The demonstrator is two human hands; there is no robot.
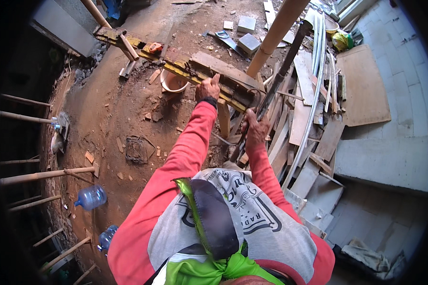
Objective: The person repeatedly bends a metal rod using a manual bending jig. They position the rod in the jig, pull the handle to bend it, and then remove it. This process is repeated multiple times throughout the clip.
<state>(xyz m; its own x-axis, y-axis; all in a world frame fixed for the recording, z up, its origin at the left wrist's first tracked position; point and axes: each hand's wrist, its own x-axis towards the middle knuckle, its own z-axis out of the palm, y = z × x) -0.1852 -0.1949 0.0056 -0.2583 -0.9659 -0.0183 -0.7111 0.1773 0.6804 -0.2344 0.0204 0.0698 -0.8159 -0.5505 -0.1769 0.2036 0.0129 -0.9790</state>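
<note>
A long, narrow wooden beam with yellow edges [176, 69] runs from the far left to in front of me, raised above the ground. My left hand [208, 89] is closed at its near edge, thumb side up; what the fingers hold is hidden. A loose board [223, 71] lies along the beam just beyond this hand. Near the beam's right end, my right hand [256, 126] is wrapped round a long dark bar [290, 54] slanting up to the far right. Beside it is a curved metal piece [258, 97]. A small orange object [155, 47] rests farther along the beam.
A white bucket [174, 80] stands under the beam. Beyond it lie a handsaw [229, 42] and grey blocks [248, 43]. A bamboo post [276, 35] rises at the far right. Scrap boards [323, 137] and pale pipes [309, 114] pile up to my right; water jugs [91, 197] lie left.
</note>
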